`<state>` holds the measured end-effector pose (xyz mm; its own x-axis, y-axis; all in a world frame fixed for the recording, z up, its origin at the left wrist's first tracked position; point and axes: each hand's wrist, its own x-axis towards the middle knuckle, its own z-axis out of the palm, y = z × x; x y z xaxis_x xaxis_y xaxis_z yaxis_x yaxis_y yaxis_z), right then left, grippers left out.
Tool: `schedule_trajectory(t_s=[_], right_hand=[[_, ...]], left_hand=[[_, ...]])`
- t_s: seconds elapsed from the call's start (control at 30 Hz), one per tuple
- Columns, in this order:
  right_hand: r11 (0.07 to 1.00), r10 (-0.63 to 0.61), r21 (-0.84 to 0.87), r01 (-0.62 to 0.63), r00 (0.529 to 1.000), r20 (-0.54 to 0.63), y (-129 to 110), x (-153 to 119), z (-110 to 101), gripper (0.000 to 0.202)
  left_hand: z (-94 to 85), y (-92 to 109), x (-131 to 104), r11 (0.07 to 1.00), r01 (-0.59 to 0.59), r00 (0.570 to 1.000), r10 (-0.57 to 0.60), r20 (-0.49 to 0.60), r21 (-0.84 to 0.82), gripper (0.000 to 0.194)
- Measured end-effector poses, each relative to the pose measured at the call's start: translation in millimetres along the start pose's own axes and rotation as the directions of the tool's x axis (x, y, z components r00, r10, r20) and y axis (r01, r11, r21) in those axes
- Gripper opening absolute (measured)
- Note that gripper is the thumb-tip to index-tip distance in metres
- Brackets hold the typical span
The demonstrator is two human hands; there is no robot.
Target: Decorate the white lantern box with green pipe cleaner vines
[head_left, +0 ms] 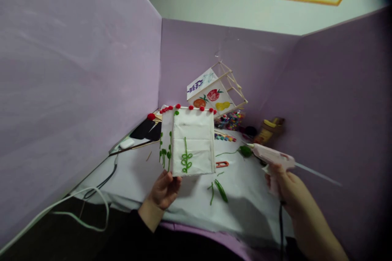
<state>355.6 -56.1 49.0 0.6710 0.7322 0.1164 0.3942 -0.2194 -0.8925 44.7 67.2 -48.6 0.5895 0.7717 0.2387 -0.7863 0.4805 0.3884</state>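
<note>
My left hand [165,191] grips the lower corner of a white paper-covered box [196,130], lifted above the table. Small red pompoms line its top edge, and green stems with looped leaves decorate two of its sides. In my right hand [283,177] is a pale pink hot glue gun [272,155], its nozzle pointing left toward the box but apart from it. A clear glue stick [318,173] juts from the gun's back end. Below on the table lie green pipe-cleaner-like pieces [221,191]. A bundle of green [245,151] sits near the nozzle.
Behind stands a stick-framed box with painted fruit [214,94]. Around it are a container of colourful beads or pompoms [235,120], paint pots [225,137] and a brown-yellow bottle [269,130]. An orange cutter-like tool [222,164] lies mid-table. Cables [101,183] hang at left. Lilac panels [190,57] enclose the table.
</note>
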Motion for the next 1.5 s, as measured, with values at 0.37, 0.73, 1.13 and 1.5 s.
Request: schedule_trajectory(t_s=[0.37,0.73,1.13,1.5], right_hand=[[0.698,0.261,-0.713,-0.061,0.949,0.174,59,24,14,0.064],[0.437,-0.445,-0.451,0.778,0.623,0.643,-9,16,62,0.015],[0.386,-0.397,-0.402,0.83,0.543,0.74,-1,43,93,0.012],[0.054,-0.93,-0.303,0.952,0.158,0.331,-100,-5,67,0.016]], left_hand=[[1.3,5,2,1.0,0.027,1.0,-0.027,-0.008,-0.016,0.013],[3.5,6,2,1.0,0.031,1.0,-0.031,0.007,0.002,0.013],[5.1,3,1,1.0,0.031,0.999,-0.03,-0.023,0.004,0.015],[9.0,-1,1,1.0,-0.002,0.999,0.002,-0.035,0.017,0.013]])
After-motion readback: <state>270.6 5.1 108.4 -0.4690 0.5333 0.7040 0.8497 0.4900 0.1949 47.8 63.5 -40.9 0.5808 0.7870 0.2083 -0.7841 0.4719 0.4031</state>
